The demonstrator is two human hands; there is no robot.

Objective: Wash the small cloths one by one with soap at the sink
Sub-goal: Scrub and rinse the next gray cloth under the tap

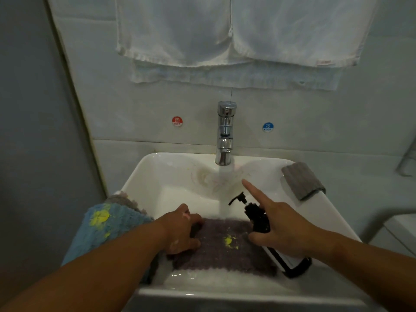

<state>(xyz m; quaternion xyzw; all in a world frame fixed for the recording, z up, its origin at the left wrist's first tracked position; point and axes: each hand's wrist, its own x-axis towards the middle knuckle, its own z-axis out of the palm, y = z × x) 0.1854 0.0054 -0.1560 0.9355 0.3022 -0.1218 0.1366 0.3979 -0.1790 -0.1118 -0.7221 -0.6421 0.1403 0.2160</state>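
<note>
**Obscured areas**
- The right hand [286,228] covers the middle of the bottle [258,218]. Only the black neck, the pump [238,197] and the base end show.
- The left fingertips are tucked down into the purple cloth [225,251] and cannot be seen.
- The left forearm crosses the blue cloth [112,221] and hides its near right part. A grey cloth [126,198] under it shows only as a strip at the far edge.
- The water stream [225,188] and the purple cloth cover the sink [157,174] floor.
- The picture is dim and soft, and the bottle label cannot be read.

**Hands**
- Left hand [182,228]: fingers curled and gripping the left end of the purple cloth.
- Right hand: thumb and lower fingers wrapped round the bottle. The index finger is straight and raised above the pump, not touching it. The bottle is tilted, with the pump pointing towards the tap [225,131].

**Task items**
- The purple cloth lies flat in the near part of the sink. It has a yellow stain [228,240] near its middle, and the stream lands at its far edge.
- The blue cloth, with yellow stains, hangs over the left rim.
- A folded grey cloth [301,180] rests on the far right rim.

**Surroundings**
- White towels [225,30] hang above the tap.
- A hot sticker [177,121] is on the wall to the left of the tap and a cold sticker [267,127] to the right.
</note>
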